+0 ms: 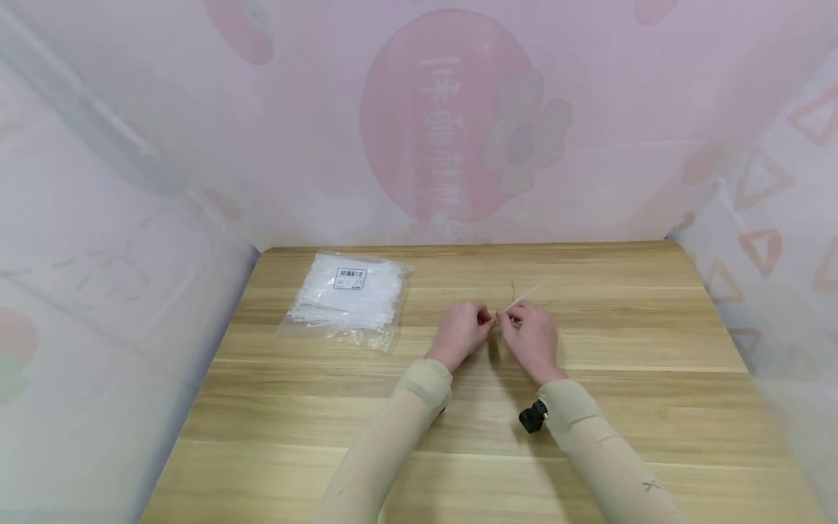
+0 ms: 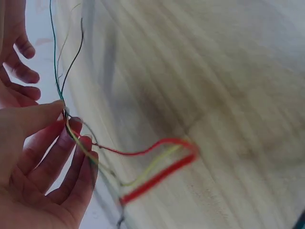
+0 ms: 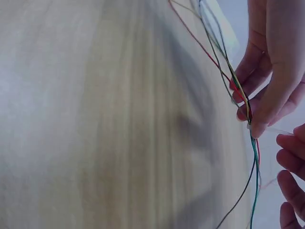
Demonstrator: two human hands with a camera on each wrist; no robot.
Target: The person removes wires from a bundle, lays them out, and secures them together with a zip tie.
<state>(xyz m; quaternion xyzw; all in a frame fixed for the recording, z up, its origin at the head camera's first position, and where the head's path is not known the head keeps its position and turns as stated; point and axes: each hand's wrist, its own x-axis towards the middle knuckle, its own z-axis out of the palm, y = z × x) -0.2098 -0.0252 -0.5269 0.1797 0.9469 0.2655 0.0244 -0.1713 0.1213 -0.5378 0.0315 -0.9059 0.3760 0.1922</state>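
Note:
My left hand (image 2: 52, 162) pinches a bundle of thin wires between thumb and fingertips. Red (image 2: 128, 153), yellow (image 2: 143, 176), green (image 2: 54, 52) and dark strands fan out on both sides of the pinch. A small pale cable tie head (image 3: 249, 126) sits on the bundle right at the left thumb tip. From it a thin, clear tail (image 3: 281, 130) runs to the fingertips of my right hand (image 1: 533, 338), which pinches it. In the head view the white cable tie (image 1: 527, 295) slants up past the right fingers. Both hands meet close over the wooden table.
A clear plastic bag of white cable ties (image 1: 350, 298) with a barcode label lies at the back left of the wooden table (image 1: 622, 437). Pale printed walls (image 1: 622, 189) enclose the table at the back and sides. A black wrist camera (image 1: 533, 417) sits under the right sleeve.

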